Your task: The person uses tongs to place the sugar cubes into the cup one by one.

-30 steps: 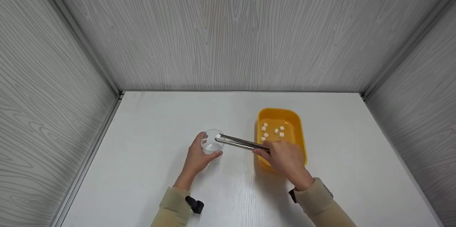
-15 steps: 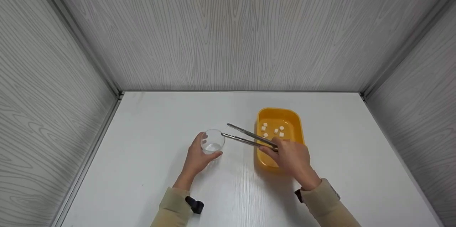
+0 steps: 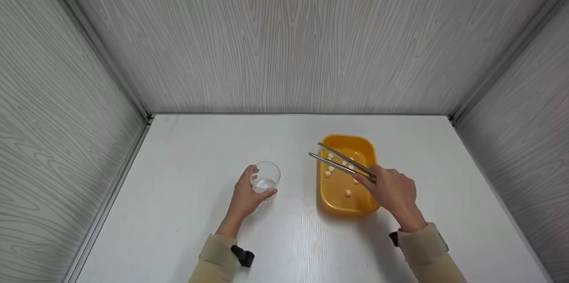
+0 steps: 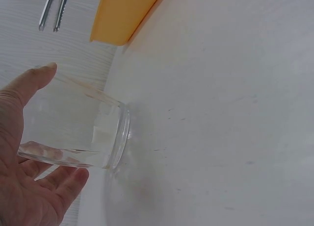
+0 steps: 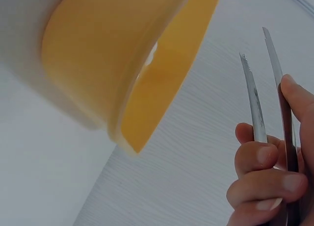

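Yellow tray [image 3: 338, 187]: rests on the white table [image 3: 200, 141], well to the right of the glass [image 3: 266, 176]. Looks like stiff, light plastic; would probably slide if knocked. Best lifted by two opposite rims. In the right wrist view the right hand [image 3: 393, 189] stands apart from it.

Tongs [image 5: 254, 106]: metal, toothed at the tips. Right hand's fingers are curled around the limbs; tips parted, nothing between them, raised and reaching past the tray's left rim in the head view. Judged springy and smooth-shanked; mid-limb is the sensible hold, and the teeth should reduce slipping.

Glass: clear, mouth up. Left hand [image 3: 246, 196] grips its side, thumb and fingers spread wide around the wall. Probably rigid, slick and breakable; hold at mid-wall with light, even pressure. Contact between base and table: cannot tell. Pale patch near the base in the left wrist view; possibly a cube, not certain.

White cubes [image 3: 328, 174]: loose on the tray floor, several near the left wall, others toward the middle, one alone nearer the person. Some partly hidden by the tongs; no count taken. Judged light; firmness unknown, perhaps crumbly. Pinch gently across two opposite faces.
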`<move>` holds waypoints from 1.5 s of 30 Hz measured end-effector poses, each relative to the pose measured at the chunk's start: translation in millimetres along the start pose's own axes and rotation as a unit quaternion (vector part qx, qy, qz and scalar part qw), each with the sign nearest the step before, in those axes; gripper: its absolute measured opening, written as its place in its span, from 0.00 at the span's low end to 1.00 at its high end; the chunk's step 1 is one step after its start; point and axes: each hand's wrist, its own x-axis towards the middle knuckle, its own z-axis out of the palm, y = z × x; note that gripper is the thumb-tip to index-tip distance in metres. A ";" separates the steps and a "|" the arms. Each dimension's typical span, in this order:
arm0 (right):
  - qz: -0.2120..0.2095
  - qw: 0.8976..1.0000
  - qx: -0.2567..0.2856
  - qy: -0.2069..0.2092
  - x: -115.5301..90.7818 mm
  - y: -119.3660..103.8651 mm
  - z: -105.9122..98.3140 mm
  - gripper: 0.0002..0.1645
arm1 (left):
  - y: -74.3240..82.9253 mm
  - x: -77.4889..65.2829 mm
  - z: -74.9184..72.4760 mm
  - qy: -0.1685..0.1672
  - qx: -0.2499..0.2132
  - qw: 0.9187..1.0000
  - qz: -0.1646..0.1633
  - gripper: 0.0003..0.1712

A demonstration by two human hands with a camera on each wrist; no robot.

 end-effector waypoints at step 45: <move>0.013 0.992 -0.090 -0.092 -8.0 28.6 11.0 0.30 | 2.2 -1.0 -1.1 -0.004 -0.007 1.000 -0.012 0.55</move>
